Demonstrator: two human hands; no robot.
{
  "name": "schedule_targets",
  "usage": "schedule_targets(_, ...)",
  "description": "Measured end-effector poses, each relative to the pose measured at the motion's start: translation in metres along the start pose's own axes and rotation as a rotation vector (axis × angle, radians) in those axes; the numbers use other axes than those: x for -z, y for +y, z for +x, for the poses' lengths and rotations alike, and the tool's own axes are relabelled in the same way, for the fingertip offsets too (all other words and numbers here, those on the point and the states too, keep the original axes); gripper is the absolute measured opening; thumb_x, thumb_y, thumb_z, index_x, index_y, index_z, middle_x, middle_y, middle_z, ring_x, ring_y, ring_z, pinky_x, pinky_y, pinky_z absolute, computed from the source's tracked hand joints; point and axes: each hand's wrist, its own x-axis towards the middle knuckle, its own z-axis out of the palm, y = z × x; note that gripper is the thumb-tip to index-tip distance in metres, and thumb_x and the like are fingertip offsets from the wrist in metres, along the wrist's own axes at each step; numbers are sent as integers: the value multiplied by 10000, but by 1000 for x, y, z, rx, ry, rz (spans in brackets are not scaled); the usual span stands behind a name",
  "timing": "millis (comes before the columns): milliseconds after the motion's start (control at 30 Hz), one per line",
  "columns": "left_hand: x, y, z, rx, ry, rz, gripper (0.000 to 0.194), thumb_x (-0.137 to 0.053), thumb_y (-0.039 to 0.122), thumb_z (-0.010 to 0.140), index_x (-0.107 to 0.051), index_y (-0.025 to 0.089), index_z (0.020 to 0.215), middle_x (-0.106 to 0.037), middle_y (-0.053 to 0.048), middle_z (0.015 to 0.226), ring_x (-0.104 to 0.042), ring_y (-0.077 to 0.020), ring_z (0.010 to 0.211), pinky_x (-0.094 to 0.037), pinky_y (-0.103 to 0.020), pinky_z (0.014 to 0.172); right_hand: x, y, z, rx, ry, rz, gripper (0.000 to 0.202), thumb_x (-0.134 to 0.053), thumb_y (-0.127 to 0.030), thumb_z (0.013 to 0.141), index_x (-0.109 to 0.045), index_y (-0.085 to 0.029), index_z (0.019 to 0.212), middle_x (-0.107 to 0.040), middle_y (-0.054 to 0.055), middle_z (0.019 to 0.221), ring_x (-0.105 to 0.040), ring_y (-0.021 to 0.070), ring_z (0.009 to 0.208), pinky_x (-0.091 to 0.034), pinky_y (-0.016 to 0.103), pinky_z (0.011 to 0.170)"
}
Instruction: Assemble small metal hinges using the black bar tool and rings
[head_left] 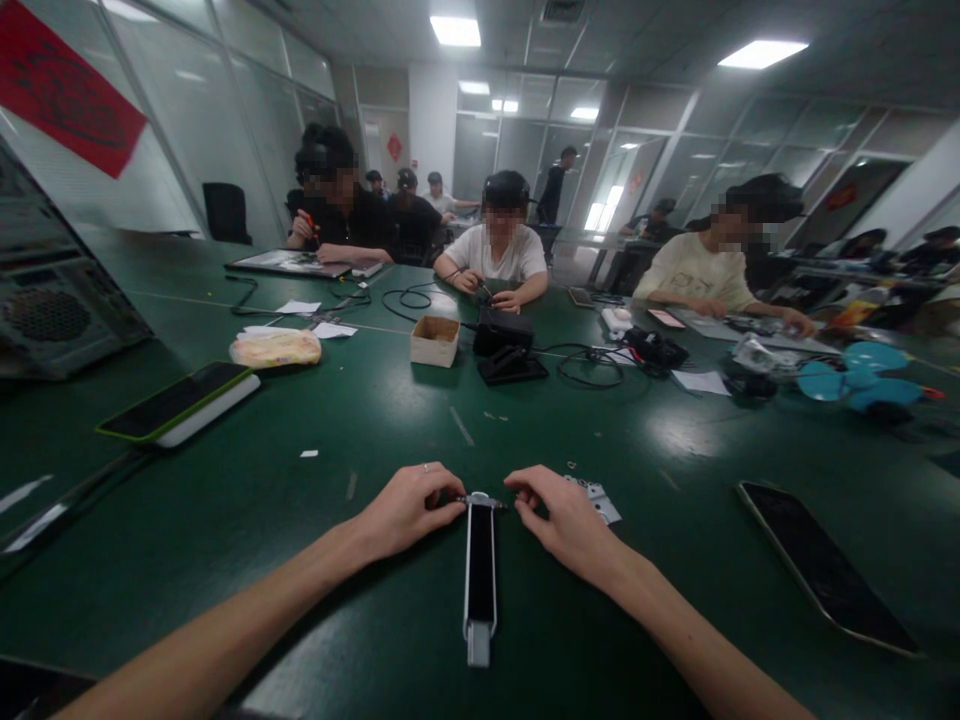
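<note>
A long narrow device with a black face and a light frame lies on the green table, its grey end towards me. Across its far end runs a thin metal rod. My left hand pinches the rod's left end between thumb and fingers. Just off the rod's right end is my right hand, its thumb and fingers curled close together; whatever they may hold is too small to make out. Beside my right hand lies a light plate with holes, partly hidden by that hand.
Phones lie at right and left. Further back are a small open box, a black stand, a wrapped packet, cables and a blue fan-shaped part. A computer case stands far left. Several people sit across the table.
</note>
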Motion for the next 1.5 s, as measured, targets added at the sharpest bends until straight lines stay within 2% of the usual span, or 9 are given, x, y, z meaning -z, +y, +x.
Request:
schedule_targets(133, 0, 1, 0, -4, 6, -5, 119, -581, 237, 860, -654, 184, 938, -580, 0, 799, -521, -119, 659, -406, -217, 605, -1, 0, 0, 13, 40, -6, 245, -504, -69, 818, -578, -174, 1027, -615, 51, 929, -602, 155, 779, -519, 309, 714)
schedule_targets(400, 0, -1, 0, -17, 13, -9, 114, -589, 232, 862, -654, 174, 936, -575, -2, 799, -522, -117, 663, -403, -215, 607, -1, -3, 0, -27, 11, 22, 216, -494, -122, 856, -589, -165, 1045, -649, 64, 965, -613, 167, 822, -521, 320, 744)
schedule_targets(800, 0, 2, 1, 6, 12, 8, 116, -590, 229, 845, -661, 170, 915, -573, 1, 773, -516, -118, 648, -402, -215, 602, -3, -10, 1, -22, 10, 20, 225, -527, -50, 805, -605, -151, 990, -630, 48, 891, -595, 143, 747, -514, 280, 680)
schedule_targets(1500, 0, 0, 1, 5, 7, 0, 118, -598, 222, 843, -662, 173, 928, -575, 4, 789, -507, -113, 642, -390, -213, 606, -1, -11, 0, -47, -39, 91, 186, -588, -108, 833, -615, -169, 1007, -655, 39, 937, -619, 153, 804, -523, 289, 719)
